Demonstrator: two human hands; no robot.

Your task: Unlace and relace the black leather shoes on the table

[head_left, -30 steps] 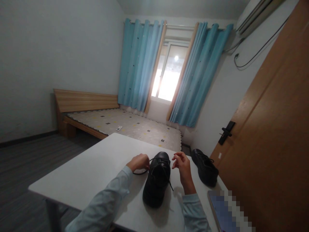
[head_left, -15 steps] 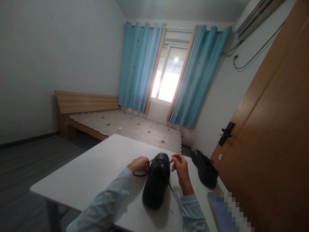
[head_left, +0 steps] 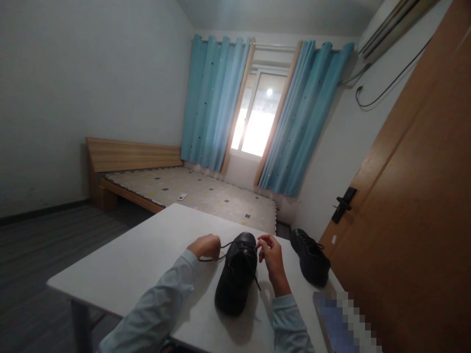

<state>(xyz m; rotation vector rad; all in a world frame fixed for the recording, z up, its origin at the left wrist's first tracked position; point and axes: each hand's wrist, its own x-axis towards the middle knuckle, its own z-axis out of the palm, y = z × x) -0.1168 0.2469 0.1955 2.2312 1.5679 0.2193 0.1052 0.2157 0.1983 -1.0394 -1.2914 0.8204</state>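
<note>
Both hands had drawn in: left hand [head_left: 209, 245] pinched the lace [head_left: 211, 258], right hand [head_left: 268, 251] gripped its other end over the shoe [head_left: 235, 274], tightening

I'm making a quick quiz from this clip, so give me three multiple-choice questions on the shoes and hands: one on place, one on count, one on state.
1. Where does the second shoe stand?
A. on the bed
B. on the table, right of the near shoe
C. on the floor

2. How many black shoes are on the white table?
A. one
B. two
C. three

3. What is the left hand doing?
A. pinching a shoelace
B. resting flat
C. holding a phone

Answers:
1 B, it sits on the table's far right corner.
2 B, the near shoe plus the second.
3 A, its fingers grip the lace; the right hand is at the laces too.
</note>
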